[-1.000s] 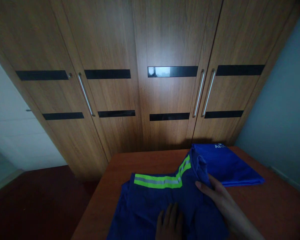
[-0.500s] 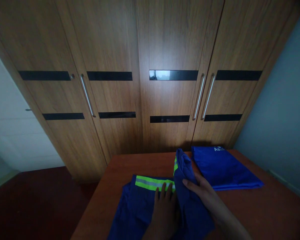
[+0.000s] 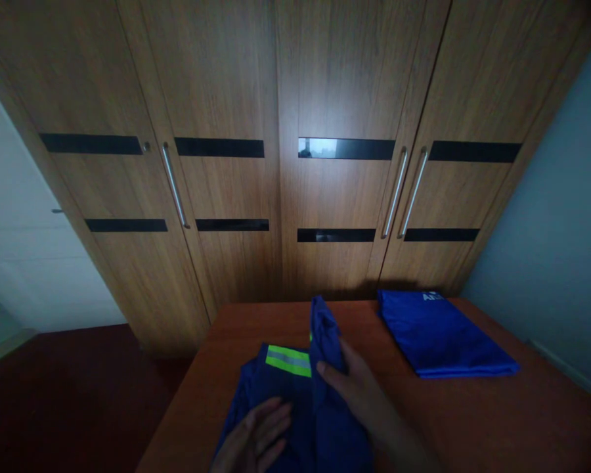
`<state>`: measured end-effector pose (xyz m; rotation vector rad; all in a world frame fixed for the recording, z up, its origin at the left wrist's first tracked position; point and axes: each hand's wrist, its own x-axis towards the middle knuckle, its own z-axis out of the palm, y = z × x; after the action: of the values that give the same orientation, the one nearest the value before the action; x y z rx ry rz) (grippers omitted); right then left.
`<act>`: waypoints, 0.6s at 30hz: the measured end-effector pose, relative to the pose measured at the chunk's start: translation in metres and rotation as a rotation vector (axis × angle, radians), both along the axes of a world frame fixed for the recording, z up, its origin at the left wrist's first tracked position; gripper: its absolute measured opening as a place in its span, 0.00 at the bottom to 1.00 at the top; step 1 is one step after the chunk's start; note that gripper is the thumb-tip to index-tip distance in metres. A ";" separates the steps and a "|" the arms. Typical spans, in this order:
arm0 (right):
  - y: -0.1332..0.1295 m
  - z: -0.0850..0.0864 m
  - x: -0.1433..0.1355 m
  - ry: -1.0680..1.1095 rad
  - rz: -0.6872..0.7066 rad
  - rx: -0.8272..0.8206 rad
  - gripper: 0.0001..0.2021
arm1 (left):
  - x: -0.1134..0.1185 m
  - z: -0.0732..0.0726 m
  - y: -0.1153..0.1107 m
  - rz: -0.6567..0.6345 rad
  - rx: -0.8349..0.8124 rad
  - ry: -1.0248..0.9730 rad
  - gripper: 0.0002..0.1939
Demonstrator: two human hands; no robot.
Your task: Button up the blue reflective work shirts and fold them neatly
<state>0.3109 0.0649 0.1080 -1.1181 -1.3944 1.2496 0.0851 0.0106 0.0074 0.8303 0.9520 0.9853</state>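
A dark blue work garment point(image 3: 299, 399) with a neon yellow-green and silver reflective band point(image 3: 288, 360) lies on the wooden table, partly folded. My right hand point(image 3: 352, 387) grips its right-hand section, thumb on the near side, holding that part raised and turned over toward the left. The other fingers of this hand are partly hidden behind the cloth. My left hand point(image 3: 259, 437) is over the lower left of the garment, palm turned inward, with fingers apart and nothing in them. Whether it touches the cloth I cannot tell.
A bright blue folded item point(image 3: 448, 338) with white lettering lies on the right of the reddish-brown table point(image 3: 398, 427). Behind stands a wooden wardrobe point(image 3: 226, 190) with metal handles. A white door point(image 3: 39, 263) is at left, a pale wall point(image 3: 551, 217) at right.
My right hand has carried the raised section leftward, covering part of the reflective band. My left hand has come off the band and drawn back to the lower left.
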 end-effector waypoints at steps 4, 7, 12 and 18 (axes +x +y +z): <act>-0.005 -0.038 -0.064 -0.159 0.199 -0.030 0.34 | -0.021 0.021 0.018 0.069 -0.195 -0.227 0.36; -0.014 -0.068 -0.088 -0.290 0.346 -0.120 0.34 | -0.025 0.024 0.023 0.096 -0.284 -0.230 0.33; -0.028 -0.070 -0.072 -0.475 0.222 0.090 0.25 | -0.019 0.022 0.022 0.094 -0.249 -0.153 0.27; -0.033 -0.067 -0.030 -0.751 0.113 0.291 0.28 | -0.023 0.019 0.022 0.156 -0.247 -0.184 0.25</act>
<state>0.2812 0.0314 0.0407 -1.3761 -2.1376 0.6679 0.0621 0.0324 0.0268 0.4561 0.9663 1.0345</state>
